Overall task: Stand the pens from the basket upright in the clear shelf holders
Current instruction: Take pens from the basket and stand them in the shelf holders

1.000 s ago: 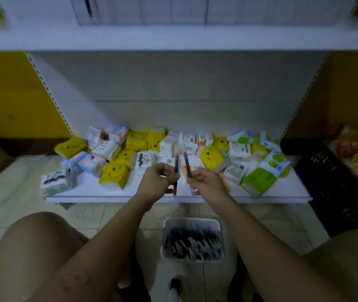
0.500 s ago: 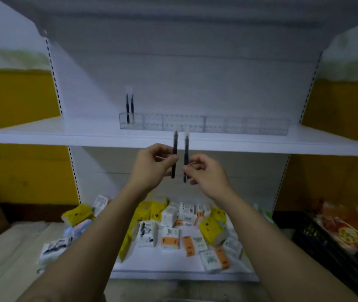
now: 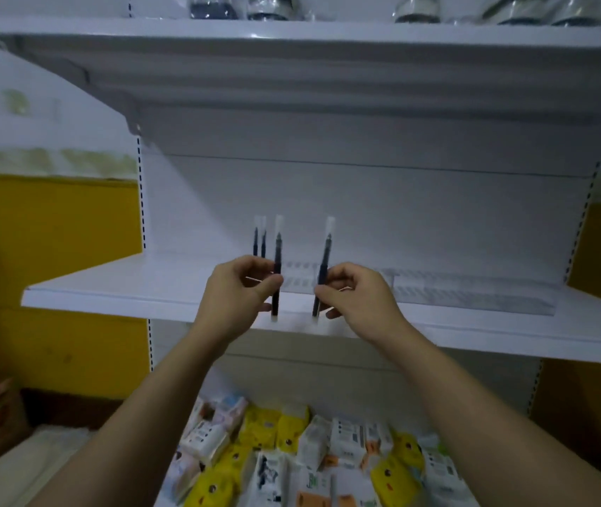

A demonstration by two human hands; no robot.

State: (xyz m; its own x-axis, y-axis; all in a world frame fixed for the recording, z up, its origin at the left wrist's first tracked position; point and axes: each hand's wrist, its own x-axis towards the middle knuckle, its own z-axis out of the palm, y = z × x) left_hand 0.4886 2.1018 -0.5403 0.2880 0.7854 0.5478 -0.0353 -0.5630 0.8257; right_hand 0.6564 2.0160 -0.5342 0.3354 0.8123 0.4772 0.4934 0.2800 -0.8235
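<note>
My left hand [image 3: 236, 294] pinches a dark pen with a clear cap [image 3: 277, 258], held upright in front of the white middle shelf [image 3: 108, 287]. A second dark pen [image 3: 324, 261], slightly tilted, is pinched in my right hand [image 3: 355, 298]. Both pens hover just in front of the row of clear holders [image 3: 438, 290] that runs along the shelf. Two pens [image 3: 259, 241] stand upright in the leftmost holder, behind my left hand. The basket is out of view.
The lower shelf [image 3: 291, 466] carries several yellow and white small packets. An upper shelf [image 3: 291, 31] overhead bears plastic-wrapped items. Yellow wall panels flank the shelving unit on both sides.
Both hands rose from above the basket to the middle shelf, each carrying a pen, then spread apart. The view tilted up, so the basket dropped out of sight.
</note>
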